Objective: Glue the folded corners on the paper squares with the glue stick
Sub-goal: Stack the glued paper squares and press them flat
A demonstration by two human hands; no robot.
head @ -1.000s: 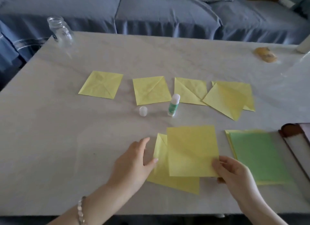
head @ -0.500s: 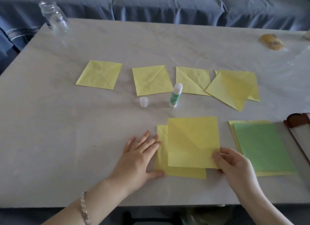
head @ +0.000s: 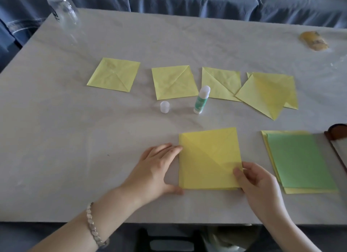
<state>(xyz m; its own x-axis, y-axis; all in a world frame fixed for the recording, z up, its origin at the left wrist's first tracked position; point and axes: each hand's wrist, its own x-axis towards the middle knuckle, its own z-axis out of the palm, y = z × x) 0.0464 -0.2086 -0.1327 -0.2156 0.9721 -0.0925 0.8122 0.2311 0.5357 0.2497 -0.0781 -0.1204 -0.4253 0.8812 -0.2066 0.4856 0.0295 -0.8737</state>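
Flat near the front edge of the table [head: 75, 139]: a yellow paper square [head: 208, 157] with faint diagonal creases, perhaps with a second sheet beneath, to judge only by a thin sliver along its bottom edge. Left hand [head: 155, 169] spread beside it, straight fingertips touching the left edge, thumb at the lower left corner, a silver bracelet [head: 93, 225] on the wrist. Right hand [head: 257, 182] pinching the lower right corner, thumb on top, fingers curled. Just beyond the square, upright and uncapped, apart from both hands: the glue stick [head: 201, 99], with its cap [head: 165, 107] standing near on the left. Farther back, a row of folded yellow squares [head: 173, 81] lying flat, the rightmost ones overlapping. To the right of the held square, well apart from it, a stack of green and yellow paper [head: 298, 157]. At the far left corner, a glass jar [head: 62, 9].
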